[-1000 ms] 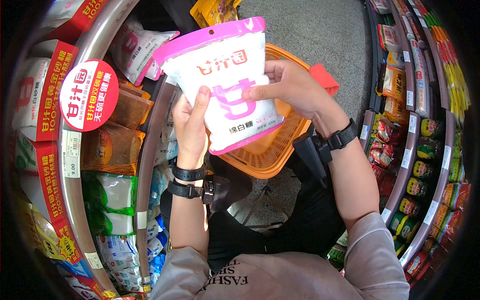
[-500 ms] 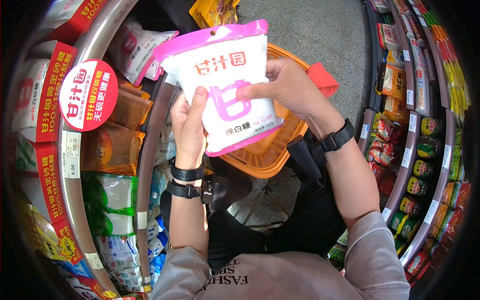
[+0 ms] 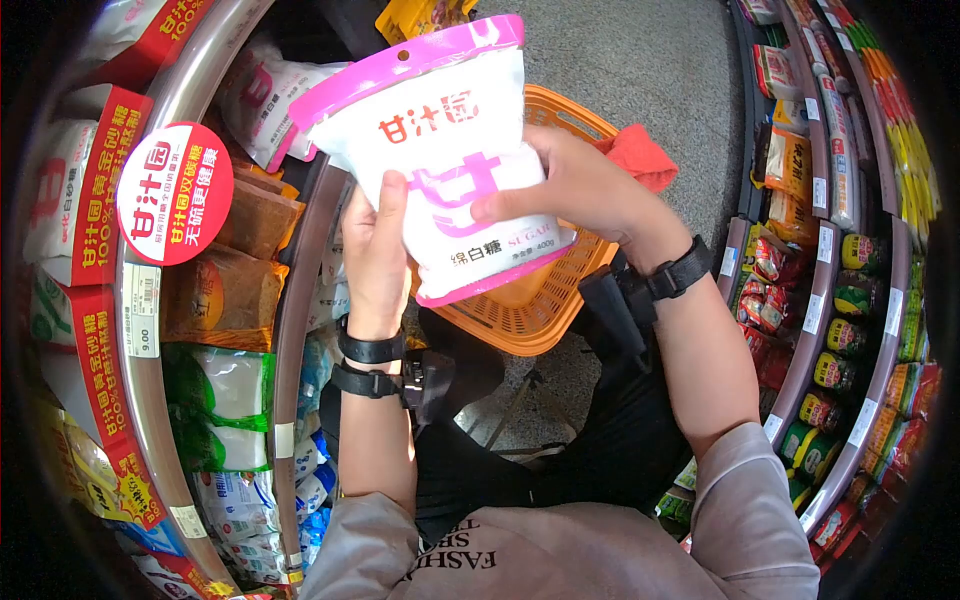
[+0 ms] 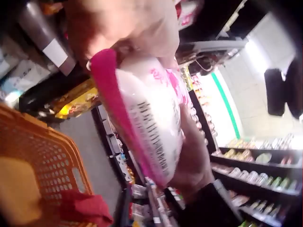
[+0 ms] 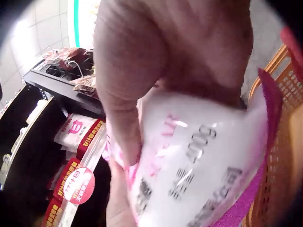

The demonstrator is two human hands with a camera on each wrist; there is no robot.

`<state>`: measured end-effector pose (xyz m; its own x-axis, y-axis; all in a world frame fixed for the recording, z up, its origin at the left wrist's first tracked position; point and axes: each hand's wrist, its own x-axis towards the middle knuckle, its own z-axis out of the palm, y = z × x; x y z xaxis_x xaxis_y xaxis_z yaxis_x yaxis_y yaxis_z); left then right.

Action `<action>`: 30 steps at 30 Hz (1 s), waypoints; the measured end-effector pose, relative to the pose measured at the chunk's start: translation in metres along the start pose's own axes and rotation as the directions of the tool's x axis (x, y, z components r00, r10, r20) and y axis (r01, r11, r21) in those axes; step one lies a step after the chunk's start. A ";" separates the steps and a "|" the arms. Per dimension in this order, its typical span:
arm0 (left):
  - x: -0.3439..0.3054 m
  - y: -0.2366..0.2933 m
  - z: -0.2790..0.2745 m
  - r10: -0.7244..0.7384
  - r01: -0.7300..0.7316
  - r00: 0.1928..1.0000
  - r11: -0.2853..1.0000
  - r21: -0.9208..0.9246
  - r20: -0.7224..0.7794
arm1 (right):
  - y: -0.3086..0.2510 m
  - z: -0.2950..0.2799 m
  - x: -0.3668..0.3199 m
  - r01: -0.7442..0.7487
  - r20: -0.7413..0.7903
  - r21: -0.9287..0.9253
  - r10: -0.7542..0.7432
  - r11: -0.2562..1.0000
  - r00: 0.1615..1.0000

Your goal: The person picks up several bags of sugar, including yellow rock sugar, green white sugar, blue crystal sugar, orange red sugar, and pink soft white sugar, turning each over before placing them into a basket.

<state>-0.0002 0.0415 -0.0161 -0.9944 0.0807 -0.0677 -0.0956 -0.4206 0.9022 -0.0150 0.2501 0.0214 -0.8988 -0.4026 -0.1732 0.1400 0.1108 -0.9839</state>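
Both hands hold a white and pink bag of sugar (image 3: 455,120) up in front of the body, its printed front facing the head camera. On the bag's left side the left hand (image 3: 378,262) grips the edge, thumb on the front. From the right, the right hand (image 3: 590,195) grips it with the thumb laid across the pink print; its other fingers are hidden behind. Small print and a pink seam show on the sugar bag (image 4: 151,118) in the left wrist view. The right wrist view has the bag's lower front (image 5: 184,151) with "400g" on it.
An orange basket (image 3: 520,325) with a red cloth-like piece (image 3: 642,158) at its rim stands below the bag. Shelves line both sides: sugar bags (image 3: 275,95) and brown packets (image 3: 225,300) at left, jars (image 3: 848,338) at right. A yellow package (image 3: 425,22) lies at the top.
The sugar bag's top has tilted and shifted slightly up and left, after turning a little earlier. Both hands keep their hold on it; the right hand has shifted slightly.
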 end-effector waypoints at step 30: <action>-0.018 0.004 0.000 -0.215 0.248 0.962 0.944 -0.215 0.167 | -0.004 0.017 0.004 0.031 -0.201 0.524 0.089 0.851 0.975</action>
<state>0.0171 0.0388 -0.0115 -0.9290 0.3188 -0.1882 -0.3468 -0.5718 0.7435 -0.0119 0.2332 0.0241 -0.9480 -0.1998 -0.2476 0.3091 -0.3945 -0.8653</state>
